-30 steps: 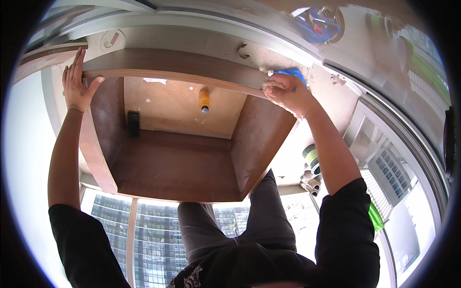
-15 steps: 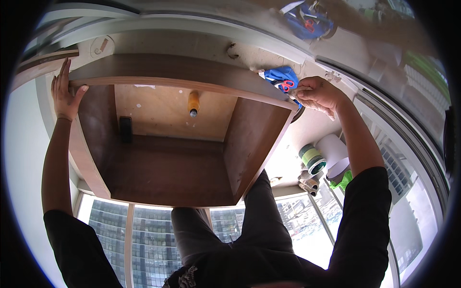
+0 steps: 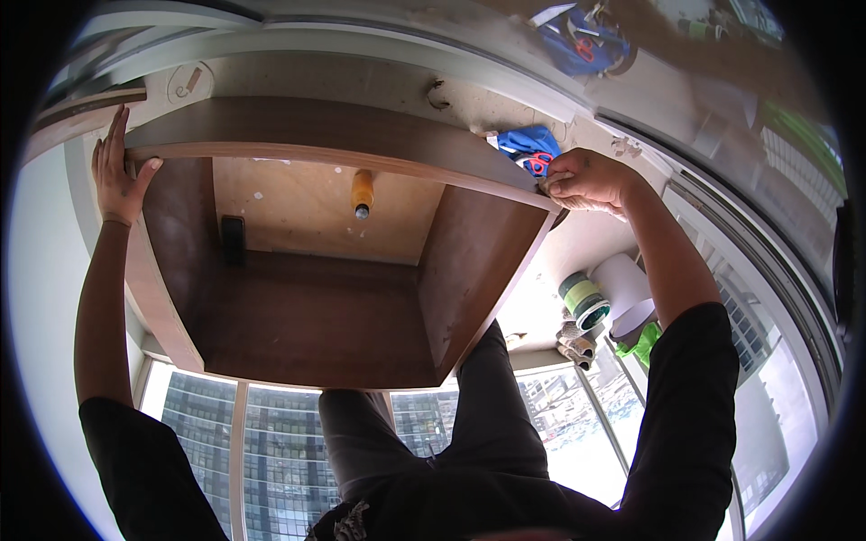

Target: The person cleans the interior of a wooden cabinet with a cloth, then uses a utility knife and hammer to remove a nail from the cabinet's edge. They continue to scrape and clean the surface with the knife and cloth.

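The right grip (image 3: 588, 178) is pinching a pale cloth (image 3: 599, 206), mostly hidden, at two o'clock; the left grip (image 3: 120, 185) is resting spread at ten, both at corners of a brown cabinet (image 3: 307, 123). It is filling the centre, hiding the person's lower legs. Inside, toward twelve, an orange bottle (image 3: 362, 192) is showing; toward nine, a black object (image 3: 233, 241) is sitting indistinctly.

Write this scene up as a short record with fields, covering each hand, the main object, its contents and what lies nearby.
Main object: brown wooden box, open toward the camera
Contents: orange bottle; small black block
Left hand: spread against the far left corner
Right hand: closed on a pale cloth at the far right corner
Nearby: red-handled scissors; green-banded container
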